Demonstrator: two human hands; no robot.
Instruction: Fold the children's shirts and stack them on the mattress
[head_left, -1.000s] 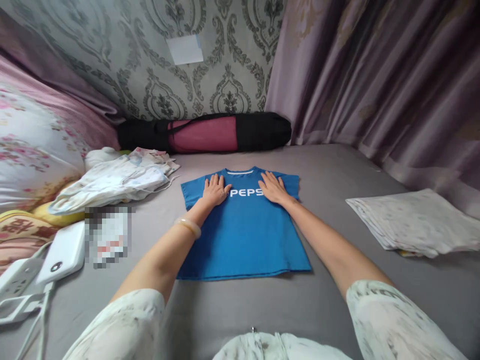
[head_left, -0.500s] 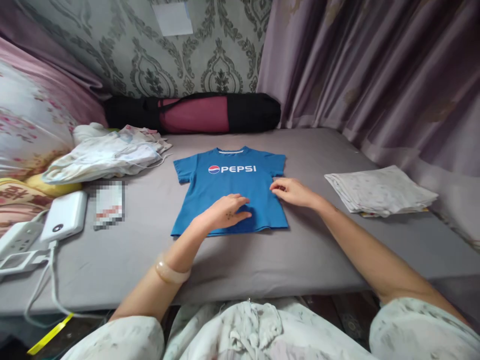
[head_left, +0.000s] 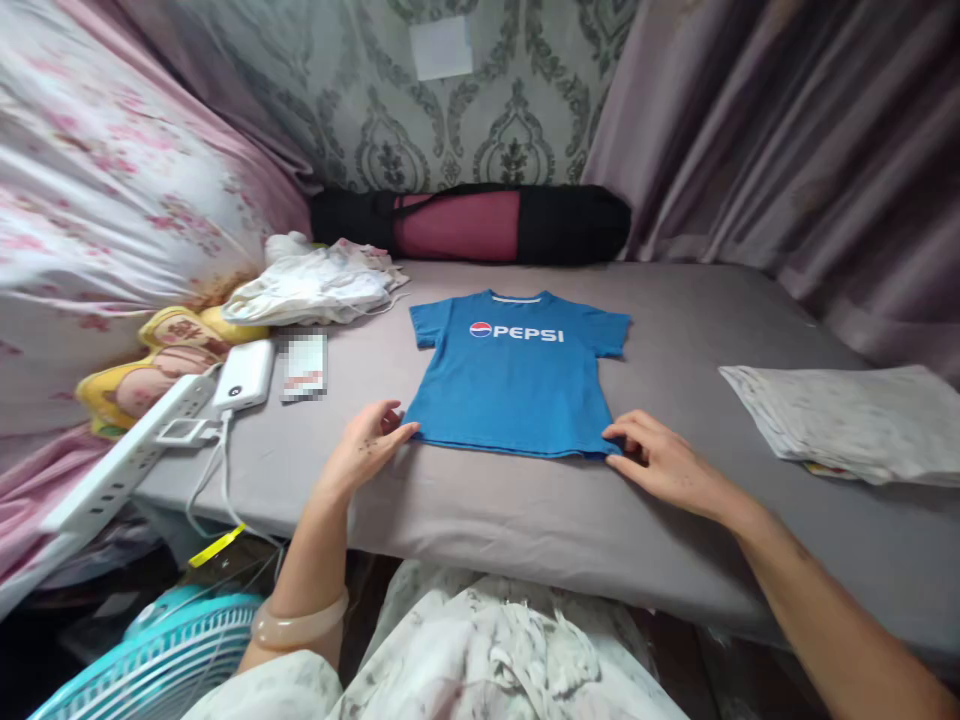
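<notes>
A blue short-sleeved T-shirt (head_left: 517, 385) lies flat, front side up, with the word PEPSI and a round logo across its chest. Its collar points away from me and its hem faces me. At the left hem corner, my left hand (head_left: 367, 445) has its thumb and fingers closed about the fabric edge. My right hand (head_left: 664, 460) pinches the right hem corner between thumb and fingers, and the cloth there lifts slightly.
Folded pale cloth (head_left: 847, 420) lies to the right. On the left are crumpled white clothes (head_left: 307, 285), a power bank (head_left: 246, 372), a power strip (head_left: 112, 480) and a blurred packet (head_left: 304, 365). Behind is a black and maroon bag (head_left: 457, 225); a turquoise fan (head_left: 165, 650) stands below.
My left hand has moved off the shirt's middle to its left hem corner. My right hand has come down from the right side to the right hem corner. The view has shifted left.
</notes>
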